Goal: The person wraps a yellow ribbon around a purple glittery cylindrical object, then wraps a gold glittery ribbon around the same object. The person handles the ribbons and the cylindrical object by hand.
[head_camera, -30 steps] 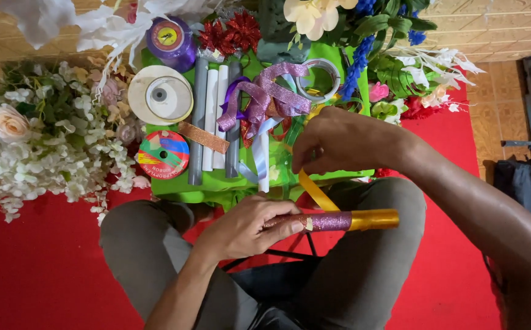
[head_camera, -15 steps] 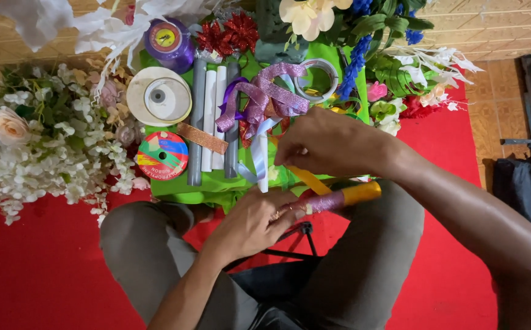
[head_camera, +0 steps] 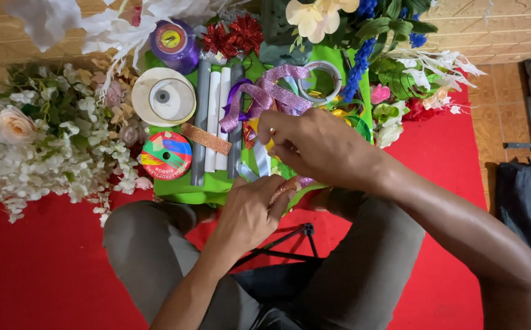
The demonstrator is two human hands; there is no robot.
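The thing I'm working on is a thin stick wrapped in purple glitter ribbon point(head_camera: 291, 184); I can only see a short stretch of it, just past the front edge of the green tray point(head_camera: 183, 190) and over my lap, the rest hidden under my hands. My left hand point(head_camera: 250, 211) is curled around it from below, fingers closed on the wrapped part. My right hand point(head_camera: 314, 146) sits just above and crosses over it, fingertips pinched on a bit of yellow ribbon point(head_camera: 269, 144) at the thumb side; how firmly it grips I cannot tell, but the fingers are bent in, not spread. Just behind my right hand lies a loose purple glitter ribbon point(head_camera: 265, 95), looped across the tray, with a clear tape roll point(head_camera: 320, 82) beside it. To the left on the tray stand grey and white tubes point(head_camera: 216, 116) side by side, a brown glitter strip point(head_camera: 207, 139) lying across them. Further left are a white ribbon spool point(head_camera: 163, 96), a multicoloured ribbon spool point(head_camera: 166, 155) below it, and a purple spool point(head_camera: 174, 44) at the back. Red glitter bows point(head_camera: 233, 35) sit at the far edge. White artificial flowers point(head_camera: 39, 146) crowd the left, green leaves and blue blossoms point(head_camera: 363, 58) the right, all on a red cloth point(head_camera: 33, 269).
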